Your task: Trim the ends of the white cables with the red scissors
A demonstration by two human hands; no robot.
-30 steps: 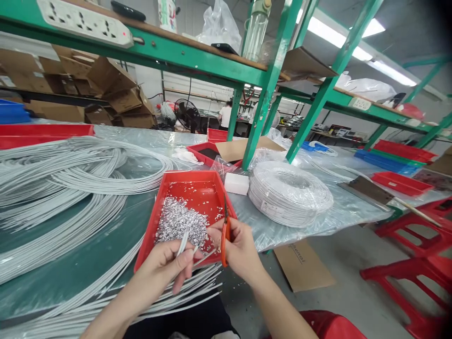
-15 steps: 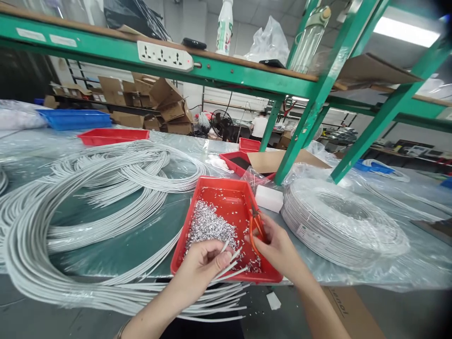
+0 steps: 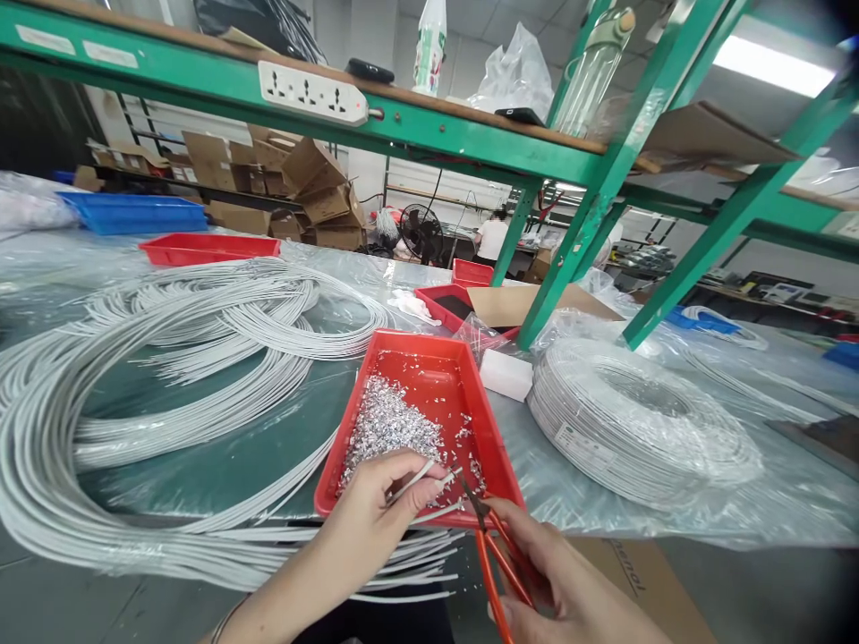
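Observation:
My left hand (image 3: 395,496) pinches the ends of a few white cables (image 3: 412,537) over the near edge of a red tray (image 3: 420,380). Small silvery pieces (image 3: 389,425) lie heaped in that tray. My right hand (image 3: 543,572) is wrapped round the orange handles of a pair of pliers (image 3: 493,559). Their dark jaws are close to the cable tip at my left fingertips; whether they touch it is too small to tell. The gripped cables belong to a large bundle (image 3: 134,546) that curves round on the left of the table.
A wrapped cable coil (image 3: 631,420) and a white box (image 3: 506,374) stand right of the tray. Green shelf posts (image 3: 570,241) rise behind. Further back are a red tray (image 3: 208,249), a blue tray (image 3: 138,213) and a person (image 3: 493,237).
My right hand has moved down and towards me, turning the pliers so their jaws point at the cable tips. My left hand keeps its pinch and has shifted little.

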